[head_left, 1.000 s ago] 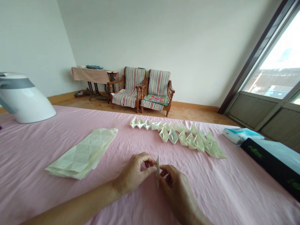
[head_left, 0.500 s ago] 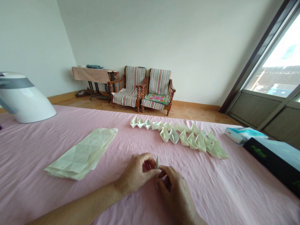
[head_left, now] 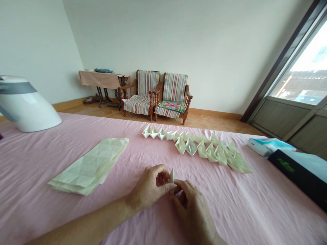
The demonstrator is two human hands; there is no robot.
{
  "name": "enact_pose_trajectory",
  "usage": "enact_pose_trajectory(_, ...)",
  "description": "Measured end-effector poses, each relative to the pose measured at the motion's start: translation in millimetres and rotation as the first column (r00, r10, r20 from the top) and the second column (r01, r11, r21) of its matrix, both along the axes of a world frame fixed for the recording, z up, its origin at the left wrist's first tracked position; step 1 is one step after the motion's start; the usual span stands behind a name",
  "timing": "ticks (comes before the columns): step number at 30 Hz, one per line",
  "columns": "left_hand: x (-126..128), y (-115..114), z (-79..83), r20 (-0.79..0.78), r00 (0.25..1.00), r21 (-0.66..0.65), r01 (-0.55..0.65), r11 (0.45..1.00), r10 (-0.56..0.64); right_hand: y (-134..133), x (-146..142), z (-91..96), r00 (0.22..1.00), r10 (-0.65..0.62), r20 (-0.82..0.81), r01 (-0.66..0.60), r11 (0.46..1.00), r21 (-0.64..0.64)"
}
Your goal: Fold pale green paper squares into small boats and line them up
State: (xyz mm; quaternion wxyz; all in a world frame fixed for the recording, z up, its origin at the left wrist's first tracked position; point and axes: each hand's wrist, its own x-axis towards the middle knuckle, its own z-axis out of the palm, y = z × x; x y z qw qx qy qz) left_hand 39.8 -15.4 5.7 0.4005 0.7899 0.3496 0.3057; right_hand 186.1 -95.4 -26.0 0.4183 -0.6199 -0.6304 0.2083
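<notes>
Between my two hands a small folded piece of paper [head_left: 172, 175] stands on edge, its pointed tip showing upward. My left hand [head_left: 153, 187] pinches it from the left with thumb and fingers. My right hand [head_left: 190, 202] has its fingertips closed on the lower part from the right; the fingers hide most of that part. Beyond them sit several folded paper boats [head_left: 209, 152] in two uneven rows, some nested together at the right. To the left lies a stack of creased paper sheets [head_left: 88, 166].
A pink cloth [head_left: 122, 217] covers the surface. A white and grey kettle [head_left: 38, 109] stands at the far left. On the right are a blue and white packet [head_left: 270, 145] and a black box [head_left: 293, 175]. Two wooden armchairs [head_left: 170, 97] stand beyond the far edge.
The view has shifted very slightly. Both hands keep their hold on the folded paper, with barely any finger movement; the boats and sheets lie as before.
</notes>
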Motion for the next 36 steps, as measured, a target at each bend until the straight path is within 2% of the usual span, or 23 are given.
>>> enact_pose_trajectory(10, 0.0, -2.1, 1.7, -0.024, 1.000, 0.004, 0.003, 1.000, -0.003, 0.8, -0.7, -2.5, 1.000, -0.028, -0.012, 0.028, 1.000, 0.008)
enact_pose_trajectory(23, -1.1, -0.9, 1.7, -0.049, 0.999, -0.001, -0.002, 1.000, 0.002, 2.1, -0.9, 0.2, 0.993, -0.048, -0.105, 0.048, 0.999, -0.008)
enact_pose_trajectory(31, -0.5, -2.9, 3.9, -0.059, 0.998, 0.024, -0.019, 1.000, 0.021, 3.2, -0.1, -2.1, 0.993, -0.091, -0.080, 0.091, 0.996, 0.001)
enact_pose_trajectory(36, -1.3, -3.6, 1.7, -0.036, 0.998, 0.062, -0.040, 0.997, 0.042, 2.8, 1.0, 1.8, 0.997, -0.071, -0.014, 0.071, 0.997, 0.015)
